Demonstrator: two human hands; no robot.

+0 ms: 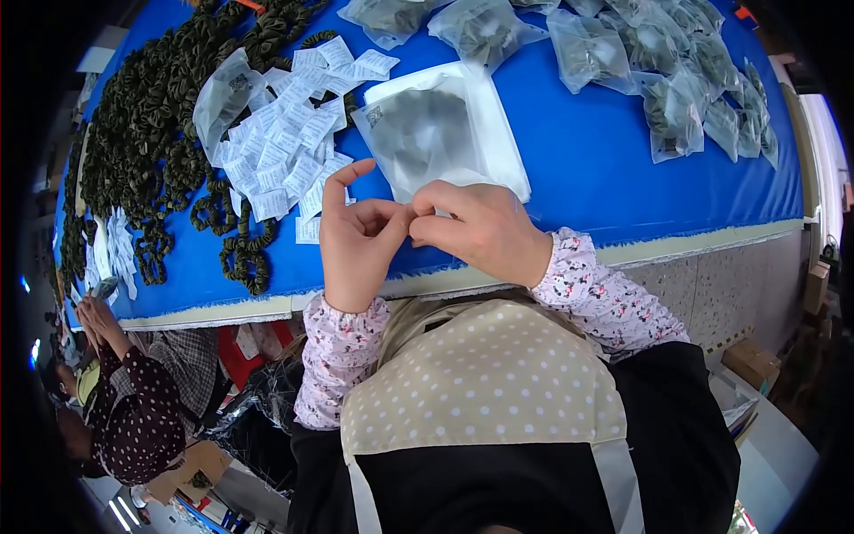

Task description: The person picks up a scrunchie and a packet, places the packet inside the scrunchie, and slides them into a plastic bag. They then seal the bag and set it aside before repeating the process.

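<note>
My left hand [358,238] is closed in a pinch, its index finger raised. Its thumb meets the fingertips of my right hand [485,227], which is also pinched. Whatever lies between the fingertips is too small or hidden to make out. Just beyond them, a translucent plastic bag [416,133] with something dark inside and a small printed code on its corner rests on a stack of white bags or sheets [503,125]. Left of it spreads a pile of small white printed packets [285,147], with another translucent bag [224,102] on its far side.
Dark green scrunchies [156,133] are heaped across the left of the blue table [569,178]. Several filled clear bags [667,102] gather at the far right. At the lower left, a co-worker in a dotted sleeve [138,405] works at the table's edge. A cardboard box [752,363] stands at right.
</note>
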